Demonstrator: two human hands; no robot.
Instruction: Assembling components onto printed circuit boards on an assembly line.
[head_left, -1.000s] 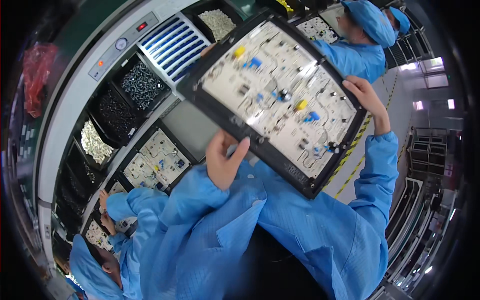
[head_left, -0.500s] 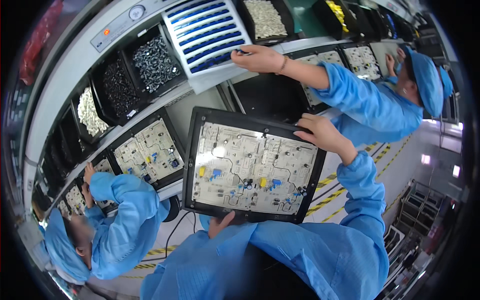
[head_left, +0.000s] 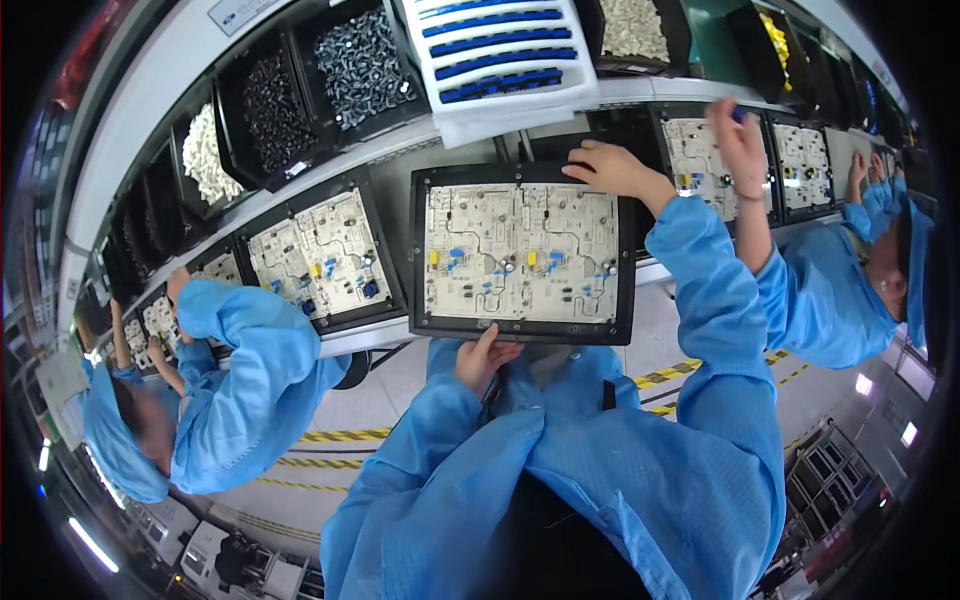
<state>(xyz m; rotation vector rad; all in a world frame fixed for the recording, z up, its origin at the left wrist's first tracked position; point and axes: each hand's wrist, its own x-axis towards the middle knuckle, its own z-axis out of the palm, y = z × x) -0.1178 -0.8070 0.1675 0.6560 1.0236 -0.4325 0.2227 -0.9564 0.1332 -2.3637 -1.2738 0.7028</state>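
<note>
Both my hands hold a black circuit board carrier [head_left: 422, 285] with pale boards [head_left: 475, 225] set in it, dotted with yellow and blue components. My left hand [head_left: 485, 360] grips the near rim, thumb on top and the other fingers partly hidden below. At the far right corner my right hand [head_left: 612, 168] is bent over the rim. The carrier's far side lies by the line's edge; whether it touches there I cannot tell. To its left is another carrier [head_left: 392, 240] with populated boards, on the line.
Beyond stand a white tray of blue parts [head_left: 500, 65] and bins of black parts [head_left: 265, 110], grey parts [head_left: 365, 70] and white parts [head_left: 208, 160]. A co-worker [head_left: 250, 370] is at left. At right, another's hand [head_left: 738, 150] holds a small blue part above a carrier.
The carrier in my hands has gone from slanted to nearly level and closer to the line. The right co-worker's hand has left the blue parts tray and moved right with a blue part.
</note>
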